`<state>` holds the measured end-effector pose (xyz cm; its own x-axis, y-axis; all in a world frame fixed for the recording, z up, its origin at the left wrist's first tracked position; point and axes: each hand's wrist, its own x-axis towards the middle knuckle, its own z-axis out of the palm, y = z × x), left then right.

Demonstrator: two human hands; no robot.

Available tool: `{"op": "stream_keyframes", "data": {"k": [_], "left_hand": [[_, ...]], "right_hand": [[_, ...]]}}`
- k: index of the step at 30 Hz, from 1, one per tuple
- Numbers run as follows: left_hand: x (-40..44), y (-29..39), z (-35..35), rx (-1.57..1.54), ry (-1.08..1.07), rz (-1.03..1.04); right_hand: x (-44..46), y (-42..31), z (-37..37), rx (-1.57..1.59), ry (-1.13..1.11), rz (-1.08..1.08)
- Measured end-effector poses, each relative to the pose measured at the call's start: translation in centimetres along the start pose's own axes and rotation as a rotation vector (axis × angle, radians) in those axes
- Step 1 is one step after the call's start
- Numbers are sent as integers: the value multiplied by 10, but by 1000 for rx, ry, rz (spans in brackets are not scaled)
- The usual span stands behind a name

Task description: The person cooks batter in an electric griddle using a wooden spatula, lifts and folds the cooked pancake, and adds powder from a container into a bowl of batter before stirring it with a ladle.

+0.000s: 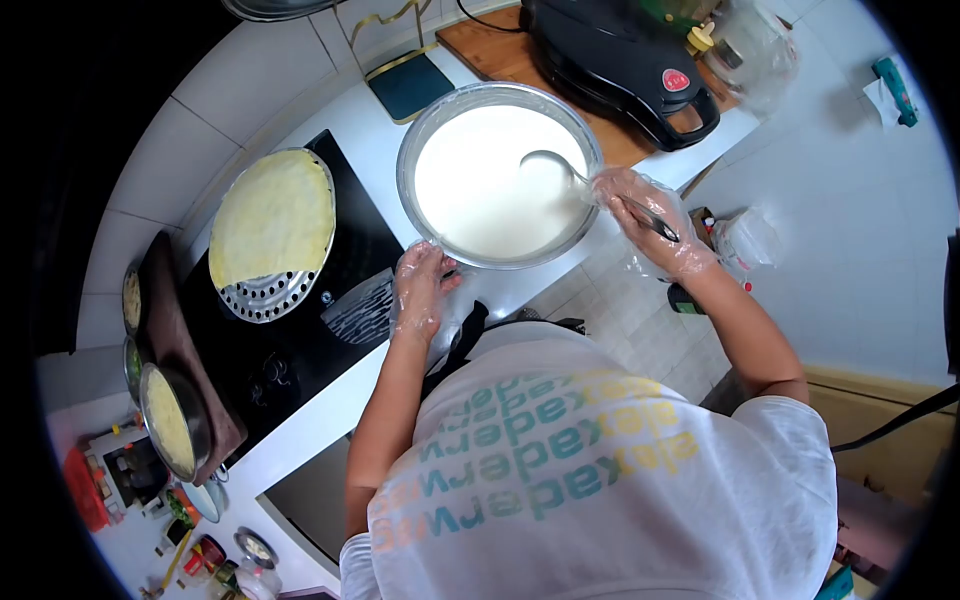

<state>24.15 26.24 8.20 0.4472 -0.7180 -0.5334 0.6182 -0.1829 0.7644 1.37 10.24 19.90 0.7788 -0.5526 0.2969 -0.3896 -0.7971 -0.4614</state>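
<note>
A large metal bowl (408, 205) of white liquid (490, 185) stands on the white counter. My right hand (645, 215), in a clear plastic glove, is closed around the handle of a metal ladle (572, 170), whose head lies in the liquid near the bowl's right side. Also gloved, my left hand (424, 283) is at the bowl's lower left rim, its fingers slightly curled. Whether it touches the rim is hard to tell. Left of the bowl, a round yellowish pancake (272, 210) covers most of a perforated metal plate (268, 298) on the black cooktop (350, 245).
A black electric appliance (610, 65) rests on a wooden board (480, 45) behind the bowl. Beside the board lies a dark square pad (410, 87). At the left, a bowl with yellowish contents (168, 420) sits on a brown board (190, 370). Small containers stand at lower left.
</note>
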Motion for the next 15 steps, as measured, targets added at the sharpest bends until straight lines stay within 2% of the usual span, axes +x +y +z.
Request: {"op": "stream_keyframes", "data": {"k": [2, 5, 6, 7, 9, 11, 15], "left_hand": [[-3, 2, -1, 38, -1, -3], [-11, 7, -3, 98, -2, 3], [-13, 7, -6, 107, -8, 7], [-15, 8, -10, 116, -7, 13], [-21, 12, -20, 57, 18, 38], [-26, 15, -32, 0, 90, 46], [-40, 20, -66, -90, 166, 122]], "right_hand": [[11, 6, 4, -47, 84, -86], [26, 30, 21, 82, 89, 23], [32, 39, 29, 126, 156, -30], [37, 51, 38, -27, 205, -109], [48, 41, 52, 502, 206, 256], [58, 40, 62, 657, 159, 359], [61, 35, 69, 661, 21, 412]]}}
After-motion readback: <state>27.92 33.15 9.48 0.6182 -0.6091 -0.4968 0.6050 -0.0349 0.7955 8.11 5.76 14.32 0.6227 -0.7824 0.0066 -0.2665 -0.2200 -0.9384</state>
